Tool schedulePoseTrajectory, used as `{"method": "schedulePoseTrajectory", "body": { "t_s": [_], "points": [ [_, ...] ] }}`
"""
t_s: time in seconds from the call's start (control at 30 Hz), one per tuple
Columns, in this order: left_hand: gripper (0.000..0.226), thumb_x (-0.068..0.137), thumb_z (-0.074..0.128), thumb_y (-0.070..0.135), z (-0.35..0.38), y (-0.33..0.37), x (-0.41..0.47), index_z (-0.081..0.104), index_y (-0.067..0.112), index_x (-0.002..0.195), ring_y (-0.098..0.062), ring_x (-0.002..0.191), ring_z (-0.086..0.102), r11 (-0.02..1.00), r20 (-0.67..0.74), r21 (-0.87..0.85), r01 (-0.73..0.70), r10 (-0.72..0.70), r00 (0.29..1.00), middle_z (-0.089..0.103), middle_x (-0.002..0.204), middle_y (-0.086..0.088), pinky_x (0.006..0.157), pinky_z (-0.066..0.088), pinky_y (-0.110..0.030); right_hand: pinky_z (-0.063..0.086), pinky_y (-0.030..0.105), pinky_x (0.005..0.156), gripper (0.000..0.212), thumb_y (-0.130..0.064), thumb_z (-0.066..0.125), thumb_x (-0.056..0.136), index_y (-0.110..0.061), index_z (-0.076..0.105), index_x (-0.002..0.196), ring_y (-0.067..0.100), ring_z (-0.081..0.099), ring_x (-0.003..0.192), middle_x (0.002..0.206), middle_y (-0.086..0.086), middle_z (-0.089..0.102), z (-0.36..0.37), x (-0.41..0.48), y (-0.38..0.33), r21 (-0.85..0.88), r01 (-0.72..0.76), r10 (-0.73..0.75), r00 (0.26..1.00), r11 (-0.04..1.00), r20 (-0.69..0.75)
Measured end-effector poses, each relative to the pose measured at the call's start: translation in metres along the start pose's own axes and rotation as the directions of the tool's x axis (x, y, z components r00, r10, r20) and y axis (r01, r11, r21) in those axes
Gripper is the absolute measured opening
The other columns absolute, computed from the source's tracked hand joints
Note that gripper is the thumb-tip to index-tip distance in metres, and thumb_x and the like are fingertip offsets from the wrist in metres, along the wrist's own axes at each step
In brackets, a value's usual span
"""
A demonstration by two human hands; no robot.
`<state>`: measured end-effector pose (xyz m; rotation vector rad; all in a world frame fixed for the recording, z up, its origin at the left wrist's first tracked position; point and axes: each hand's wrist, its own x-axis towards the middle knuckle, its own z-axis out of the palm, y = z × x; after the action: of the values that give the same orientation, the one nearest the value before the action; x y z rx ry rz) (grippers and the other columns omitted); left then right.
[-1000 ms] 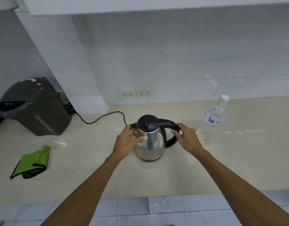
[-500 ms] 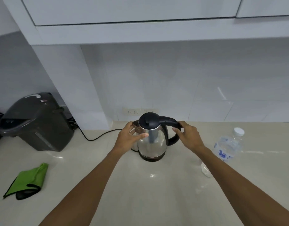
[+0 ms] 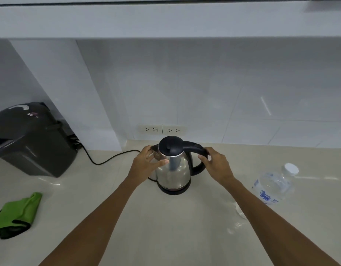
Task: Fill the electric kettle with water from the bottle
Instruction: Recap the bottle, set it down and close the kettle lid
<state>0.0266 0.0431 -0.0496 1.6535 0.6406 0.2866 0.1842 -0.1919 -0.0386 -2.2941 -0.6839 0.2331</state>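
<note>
At the kettle's sides, both sets of fingers are on: lid shut, bottle capped.

Left hand (image 3: 146, 164) fingers spread against the steel kettle (image 3: 173, 166) near the spout, right hand (image 3: 215, 165) fingers curled round the black handle (image 3: 194, 147). It sits on its base at the table's (image 3: 165, 227) middle (cord (image 3: 108, 160) trailing). Bottle (image 3: 271, 186) just right: a careless elbow could topple it, or a tug snag the cord.

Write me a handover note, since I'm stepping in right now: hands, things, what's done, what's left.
Left hand: fingers against the side of the kettle, by the spout.
Right hand: on the black handle.
Kettle stands on its base on the counter, lid closed.
Bottle stands to the right, white cap on.
Done: nothing poured.
Left: open lid, uncap bottle, pour.
</note>
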Motion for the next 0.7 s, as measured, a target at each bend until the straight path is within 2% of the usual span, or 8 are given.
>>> {"method": "schedulePoseTrajectory", "body": {
  "t_s": [0.13, 0.23, 0.4, 0.53, 0.63, 0.7],
  "points": [
    [0.07, 0.06, 0.1, 0.043, 0.005, 0.002, -0.003, 0.062, 0.041, 0.119, -0.006, 0.125, 0.066, 0.999, -0.003, 0.049, -0.004, 0.004, 1.0, 0.072, 0.127, 0.016, 0.11, 0.052, -0.041, 0.048, 0.035, 0.081, 0.03, -0.033, 0.063, 0.1, -0.012, 0.062, 0.122, 0.03, 0.068, 0.094, 0.113, 0.009, 0.073, -0.002, -0.002, 0.008, 0.016, -0.031, 0.03, 0.999, 0.999, 0.022],
    [0.079, 0.058, 0.1, 0.048, 0.01, -0.002, -0.008, 0.062, 0.038, 0.126, -0.006, 0.128, 0.063, 0.998, -0.012, 0.07, -0.01, 0.011, 1.0, 0.071, 0.128, 0.015, 0.111, 0.051, -0.042, 0.046, 0.033, 0.081, 0.03, -0.032, 0.064, 0.1, -0.012, 0.062, 0.123, 0.029, 0.07, 0.093, 0.116, 0.008, 0.072, 0.0, -0.007, 0.014, 0.039, -0.048, 0.046, 0.998, 0.998, 0.039],
    [0.077, 0.067, 0.099, 0.038, 0.012, -0.001, -0.01, 0.059, 0.032, 0.133, -0.009, 0.131, 0.061, 0.996, -0.016, 0.087, -0.015, 0.016, 1.0, 0.069, 0.128, 0.016, 0.112, 0.05, -0.042, 0.047, 0.032, 0.082, 0.032, -0.03, 0.065, 0.099, -0.013, 0.061, 0.126, 0.029, 0.071, 0.093, 0.12, 0.008, 0.072, 0.002, -0.01, 0.016, 0.088, -0.067, 0.064, 0.997, 0.994, 0.032],
    [0.081, 0.064, 0.098, 0.046, 0.012, -0.001, -0.012, 0.058, 0.036, 0.134, -0.01, 0.132, 0.06, 0.995, -0.016, 0.1, -0.015, 0.016, 1.0, 0.067, 0.134, 0.015, 0.112, 0.051, -0.044, 0.044, 0.028, 0.086, 0.035, -0.03, 0.065, 0.099, -0.011, 0.061, 0.129, 0.03, 0.07, 0.102, 0.121, 0.008, 0.07, 0.003, -0.011, 0.014, 0.115, -0.09, 0.085, 0.995, 0.989, 0.042],
    [0.08, 0.068, 0.097, 0.042, 0.013, -0.001, -0.012, 0.057, 0.035, 0.136, -0.012, 0.132, 0.06, 0.993, -0.023, 0.115, -0.013, 0.016, 1.0, 0.066, 0.134, 0.015, 0.112, 0.051, -0.043, 0.042, 0.027, 0.089, 0.039, -0.035, 0.065, 0.098, -0.013, 0.061, 0.13, 0.023, 0.065, 0.105, 0.117, 0.002, 0.067, 0.001, -0.01, 0.012, 0.141, -0.111, 0.103, 0.993, 0.984, 0.062],
    [0.081, 0.07, 0.097, 0.039, 0.014, 0.002, -0.014, 0.056, 0.03, 0.139, -0.014, 0.133, 0.059, 0.99, -0.034, 0.138, -0.014, 0.019, 0.999, 0.065, 0.126, 0.019, 0.112, 0.05, -0.041, 0.043, 0.029, 0.092, 0.038, -0.038, 0.064, 0.098, -0.017, 0.061, 0.13, 0.017, 0.06, 0.106, 0.117, -0.004, 0.065, -0.003, -0.007, 0.011, 0.171, -0.149, 0.131, 0.985, 0.974, 0.109]
  ]
}}
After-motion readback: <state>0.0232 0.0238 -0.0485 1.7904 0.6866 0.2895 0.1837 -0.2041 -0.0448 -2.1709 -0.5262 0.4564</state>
